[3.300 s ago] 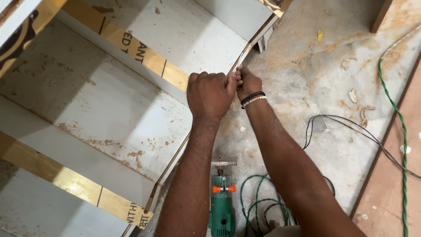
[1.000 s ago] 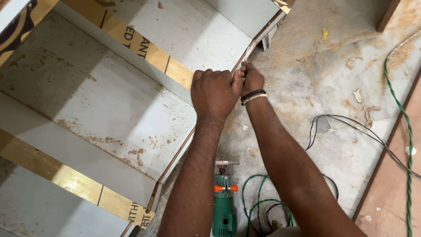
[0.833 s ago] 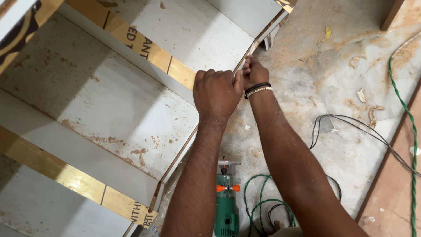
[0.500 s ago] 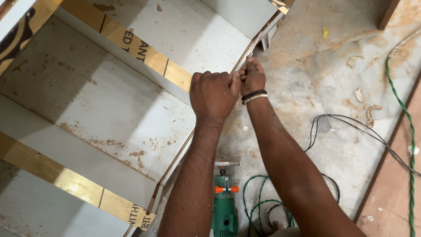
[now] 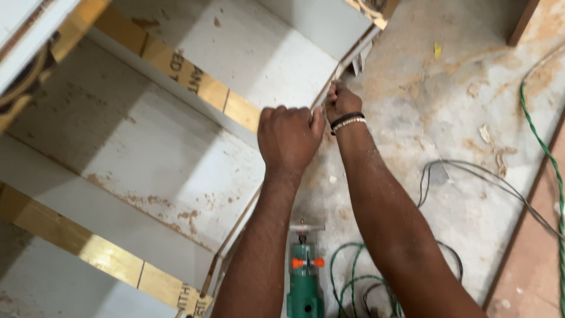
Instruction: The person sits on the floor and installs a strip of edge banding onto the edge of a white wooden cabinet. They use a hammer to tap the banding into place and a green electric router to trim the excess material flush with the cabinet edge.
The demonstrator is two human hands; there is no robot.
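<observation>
I clamp both hands, left (image 5: 286, 138) and right (image 5: 340, 103), on the thin edge strip (image 5: 327, 88) of the white panel (image 5: 176, 159); its upper part looks pressed on, its lower end (image 5: 226, 247) hangs loose.

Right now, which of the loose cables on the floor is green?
The twisted cable along the right edge, also coiled near the green power tool; the thin cables beside it are dark.
</observation>
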